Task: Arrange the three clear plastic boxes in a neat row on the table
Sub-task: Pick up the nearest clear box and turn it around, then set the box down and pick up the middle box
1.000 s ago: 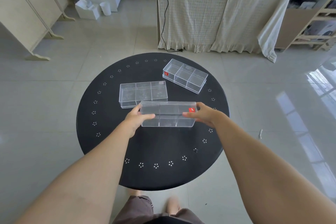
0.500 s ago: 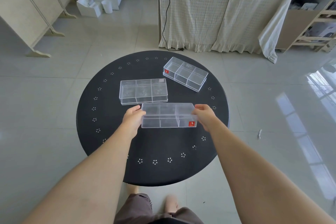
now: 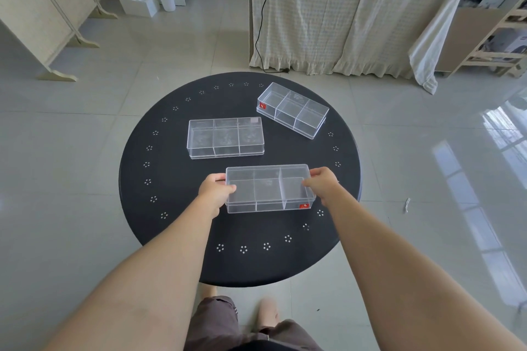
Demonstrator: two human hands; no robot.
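Three clear plastic boxes with three compartments each are on a round black table (image 3: 171,185). The nearest box (image 3: 269,187) lies lengthwise left to right, a red sticker at its front right corner. My left hand (image 3: 215,190) grips its left end and my right hand (image 3: 322,184) grips its right end. A second box (image 3: 225,137) lies flat just behind it, slightly to the left and roughly parallel. The third box (image 3: 293,110) sits at the back right, turned at an angle, with a red sticker on its left end.
The table's near part in front of the held box is bare black surface with white dot patterns. Beyond the table are a tiled floor, a cloth-draped stand (image 3: 328,8) with a black cable, wooden shelves (image 3: 496,37) at right and folding panels (image 3: 42,8) at left.
The held box has tipped from standing on its long side to lying flat, and moved slightly toward me. The other two boxes have not moved.
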